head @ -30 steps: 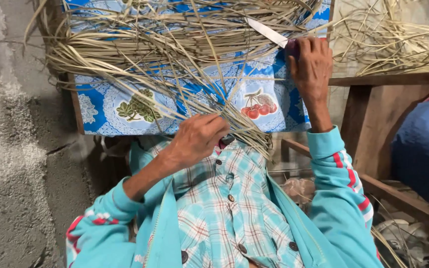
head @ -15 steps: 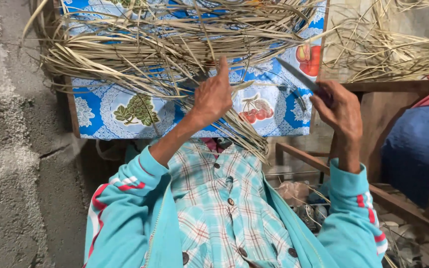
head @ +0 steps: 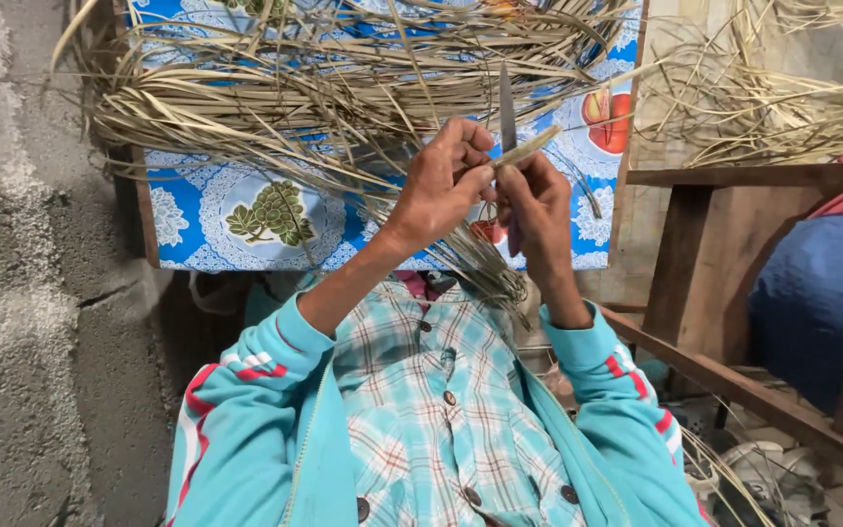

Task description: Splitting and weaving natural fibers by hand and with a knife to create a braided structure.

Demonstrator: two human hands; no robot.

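My left hand [head: 441, 181] pinches the end of a dried palm leaf strip [head: 529, 146] between thumb and fingers. My right hand [head: 536, 205] meets it from the right, gripping a knife [head: 506, 109] whose blade points straight up beside the strip. Both hands are raised over my chest, just in front of a big pile of dried leaf strips [head: 343, 88]. The pile lies on a table under a blue cloth with fruit prints [head: 246, 220]. A bundle of strips [head: 485, 263] hangs off the table edge below my hands.
A wooden bench frame [head: 734, 176] stands at the right with more loose strips [head: 782, 98] on top and a blue bundle [head: 817, 293] beneath. A rough concrete wall [head: 21, 293] runs down the left.
My left hand rose from my chest to the pile and took a strip end. My right hand swung the knife in from the right until the two hands met.
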